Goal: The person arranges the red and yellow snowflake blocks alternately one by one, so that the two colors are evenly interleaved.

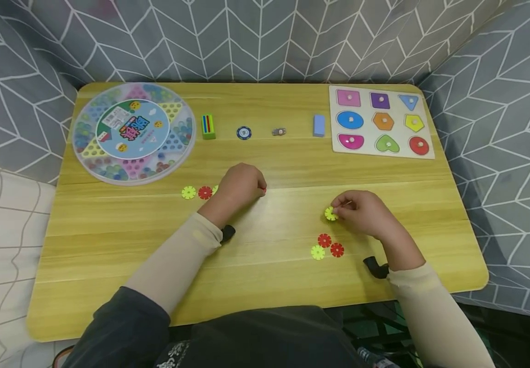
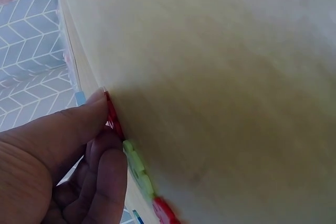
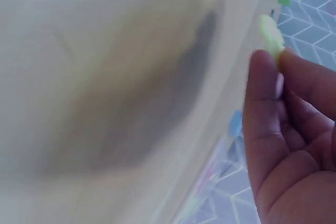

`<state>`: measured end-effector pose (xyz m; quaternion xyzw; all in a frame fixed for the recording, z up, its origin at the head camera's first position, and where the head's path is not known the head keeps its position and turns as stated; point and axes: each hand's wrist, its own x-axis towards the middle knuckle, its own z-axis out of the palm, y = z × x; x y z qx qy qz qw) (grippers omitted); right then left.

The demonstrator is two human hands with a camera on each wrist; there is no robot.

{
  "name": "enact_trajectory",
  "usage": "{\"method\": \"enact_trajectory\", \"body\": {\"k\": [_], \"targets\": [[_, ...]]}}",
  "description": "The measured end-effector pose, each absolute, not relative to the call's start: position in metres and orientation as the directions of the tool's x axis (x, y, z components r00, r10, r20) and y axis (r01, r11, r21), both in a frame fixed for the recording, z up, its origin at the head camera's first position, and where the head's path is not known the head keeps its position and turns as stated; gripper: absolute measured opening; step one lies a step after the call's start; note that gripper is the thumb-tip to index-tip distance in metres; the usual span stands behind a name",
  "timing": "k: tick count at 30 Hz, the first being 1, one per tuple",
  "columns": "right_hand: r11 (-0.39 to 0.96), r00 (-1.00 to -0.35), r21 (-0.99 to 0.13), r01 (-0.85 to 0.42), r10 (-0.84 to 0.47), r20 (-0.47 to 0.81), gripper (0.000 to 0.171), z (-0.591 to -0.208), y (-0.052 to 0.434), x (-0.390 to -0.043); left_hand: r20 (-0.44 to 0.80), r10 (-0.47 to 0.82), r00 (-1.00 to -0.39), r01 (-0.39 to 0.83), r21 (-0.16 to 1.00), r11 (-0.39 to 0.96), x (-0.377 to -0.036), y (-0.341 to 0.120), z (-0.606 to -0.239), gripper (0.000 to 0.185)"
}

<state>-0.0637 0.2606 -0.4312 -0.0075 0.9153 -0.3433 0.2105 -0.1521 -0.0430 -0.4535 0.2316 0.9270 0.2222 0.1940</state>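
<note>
Yellow-green plastic shows between the fingertips of the right hand (image 1: 365, 212), which pinches a snowflake disc (image 1: 330, 214) just above the desk (image 1: 269, 276). The left hand (image 1: 242, 185) is curled over a red disc (image 2: 112, 119), thumb and finger gripping it on edge against the wood. Loose discs lie near each hand: three (image 1: 326, 246) below the right, others (image 1: 197, 192) beside the left. Both pieces seem picked up; joining them would call for bringing the hands together, slots aligned.
</note>
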Motion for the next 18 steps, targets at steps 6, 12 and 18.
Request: {"method": "enact_trajectory", "body": {"k": [6, 12, 18], "targets": [[0.602, -0.92, -0.777, 0.183, -0.174, -0.351, 0.015, -0.422, 0.228, -0.102, -0.268, 0.51, -0.818, 0.334, 0.5, 0.799, -0.152, -0.044, -0.451, 0.014], [0.471, -0.9, -0.842, 0.262, -0.195, -0.389, 0.016, -0.429, 0.191, -0.135, -0.256, 0.52, -0.815, 0.355, 0.49, 0.796, -0.15, -0.043, -0.453, 0.013], [0.499, -0.884, -0.82, 0.281, -0.199, -0.424, 0.011, -0.445, 0.168, -0.149, -0.247, 0.521, -0.817, 0.359, 0.489, 0.795, -0.149, -0.044, -0.454, 0.013]]}}
